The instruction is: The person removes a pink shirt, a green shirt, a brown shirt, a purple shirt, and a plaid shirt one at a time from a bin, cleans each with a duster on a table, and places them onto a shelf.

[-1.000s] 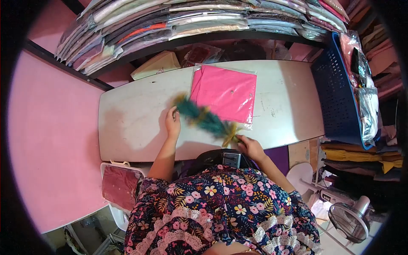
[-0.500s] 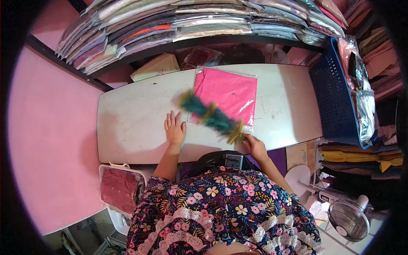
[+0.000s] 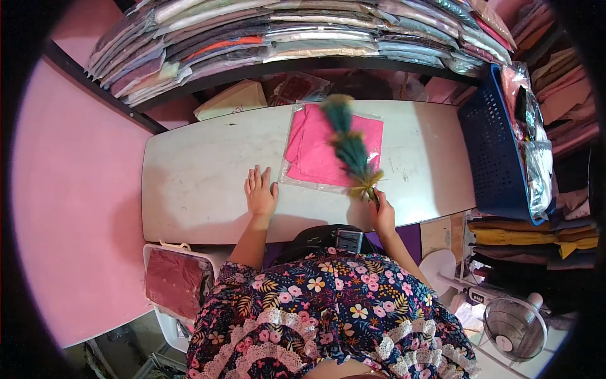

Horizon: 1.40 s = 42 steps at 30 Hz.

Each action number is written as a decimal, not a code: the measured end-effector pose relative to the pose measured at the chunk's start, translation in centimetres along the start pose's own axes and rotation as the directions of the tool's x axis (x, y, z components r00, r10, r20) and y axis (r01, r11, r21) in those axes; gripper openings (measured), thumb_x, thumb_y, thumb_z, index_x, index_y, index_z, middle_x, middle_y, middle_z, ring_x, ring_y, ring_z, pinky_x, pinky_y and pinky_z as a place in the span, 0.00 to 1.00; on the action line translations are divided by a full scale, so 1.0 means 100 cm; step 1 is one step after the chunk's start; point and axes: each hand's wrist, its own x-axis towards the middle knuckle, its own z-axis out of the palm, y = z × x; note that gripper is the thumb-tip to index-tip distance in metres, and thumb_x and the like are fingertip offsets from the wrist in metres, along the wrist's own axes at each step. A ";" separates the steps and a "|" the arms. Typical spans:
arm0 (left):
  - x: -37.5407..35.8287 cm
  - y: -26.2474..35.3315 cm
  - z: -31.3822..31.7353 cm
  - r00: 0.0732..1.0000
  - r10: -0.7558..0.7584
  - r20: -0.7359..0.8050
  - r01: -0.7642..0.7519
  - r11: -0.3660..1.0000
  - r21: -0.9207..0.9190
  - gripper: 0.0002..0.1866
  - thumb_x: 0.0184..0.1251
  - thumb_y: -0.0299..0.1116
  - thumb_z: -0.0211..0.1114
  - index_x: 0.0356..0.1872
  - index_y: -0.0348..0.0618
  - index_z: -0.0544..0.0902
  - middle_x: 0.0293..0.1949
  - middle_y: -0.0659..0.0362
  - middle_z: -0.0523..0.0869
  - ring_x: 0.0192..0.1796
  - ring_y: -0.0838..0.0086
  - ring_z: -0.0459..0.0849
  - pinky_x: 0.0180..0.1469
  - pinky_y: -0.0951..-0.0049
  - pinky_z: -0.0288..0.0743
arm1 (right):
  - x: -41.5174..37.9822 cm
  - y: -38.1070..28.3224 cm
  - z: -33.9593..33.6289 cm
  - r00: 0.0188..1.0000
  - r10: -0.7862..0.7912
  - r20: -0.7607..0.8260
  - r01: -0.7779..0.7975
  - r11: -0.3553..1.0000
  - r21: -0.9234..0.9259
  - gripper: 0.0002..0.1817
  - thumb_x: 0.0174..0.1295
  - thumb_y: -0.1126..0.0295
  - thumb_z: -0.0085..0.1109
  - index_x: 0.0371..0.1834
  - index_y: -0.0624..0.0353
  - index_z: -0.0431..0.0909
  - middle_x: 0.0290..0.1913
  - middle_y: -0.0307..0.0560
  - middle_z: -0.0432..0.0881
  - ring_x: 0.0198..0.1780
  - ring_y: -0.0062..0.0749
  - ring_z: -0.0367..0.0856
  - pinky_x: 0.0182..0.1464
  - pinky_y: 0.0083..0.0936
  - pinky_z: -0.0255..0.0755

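A fluffy green and yellow feather duster point(image 3: 348, 146) is held by its handle in my right hand point(image 3: 382, 212), close to the table's front edge. Its head slants away from me over a pink folded garment point(image 3: 315, 142) in a clear plastic bag, hiding part of it. The far tip of the duster is smeared by motion. My left hand point(image 3: 260, 192) lies flat on the white table point(image 3: 202, 183), fingers spread, a little left of the bag's near corner.
Stacks of bagged folded clothes point(image 3: 265, 38) fill the shelf behind the table. A blue perforated basket point(image 3: 499, 145) with bagged items stands at the right end. Lower left is a white bin holding a maroon bagged garment point(image 3: 177, 281); a fan point(image 3: 514, 328) stands lower right.
The duster has swung to the right and away from me, from pointing left across the bag's near corner to pointing toward its far edge. My left hand has stayed in place.
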 end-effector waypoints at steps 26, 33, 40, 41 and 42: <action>0.000 0.013 -0.005 1.000 -0.013 0.007 0.013 1.000 -0.002 0.27 0.61 0.41 0.57 0.63 0.52 0.68 0.69 0.53 0.60 0.72 0.60 0.54 0.70 0.57 0.46 | 0.058 -0.060 0.006 0.955 -0.206 0.214 0.270 0.902 -0.337 0.18 0.60 0.66 0.52 0.54 0.50 0.69 0.34 0.62 0.80 0.34 0.61 0.79 0.35 0.52 0.73; -0.002 0.012 -0.006 1.000 -0.013 0.012 0.013 1.000 0.003 0.27 0.60 0.41 0.58 0.63 0.51 0.69 0.69 0.52 0.60 0.71 0.60 0.55 0.70 0.56 0.46 | 0.051 -0.057 -0.003 0.964 -0.210 0.165 0.246 0.938 -0.243 0.20 0.59 0.66 0.55 0.55 0.50 0.69 0.33 0.63 0.80 0.35 0.60 0.79 0.36 0.52 0.72; -0.002 0.011 -0.008 1.000 -0.011 0.012 0.011 1.000 0.004 0.28 0.60 0.40 0.58 0.63 0.51 0.68 0.68 0.52 0.61 0.71 0.59 0.55 0.70 0.56 0.46 | 0.047 -0.026 -0.009 0.948 0.151 0.279 -0.271 0.842 0.467 0.19 0.61 0.65 0.58 0.55 0.52 0.69 0.29 0.48 0.82 0.22 0.30 0.77 0.21 0.26 0.69; -0.001 0.011 -0.008 1.000 -0.011 0.010 0.011 1.000 0.006 0.27 0.60 0.40 0.58 0.63 0.51 0.69 0.68 0.52 0.61 0.71 0.59 0.55 0.70 0.56 0.46 | 0.042 -0.025 -0.012 0.935 0.140 0.327 -0.320 0.734 0.599 0.20 0.62 0.64 0.58 0.56 0.53 0.69 0.29 0.41 0.80 0.21 0.17 0.71 0.20 0.14 0.63; -0.001 0.011 -0.008 1.000 -0.010 0.009 0.010 1.000 0.006 0.27 0.60 0.39 0.58 0.63 0.51 0.69 0.68 0.52 0.61 0.71 0.59 0.55 0.70 0.56 0.47 | 0.039 -0.026 -0.015 0.935 0.144 0.324 -0.320 0.734 0.599 0.20 0.62 0.64 0.58 0.56 0.53 0.69 0.29 0.41 0.80 0.21 0.17 0.71 0.20 0.14 0.63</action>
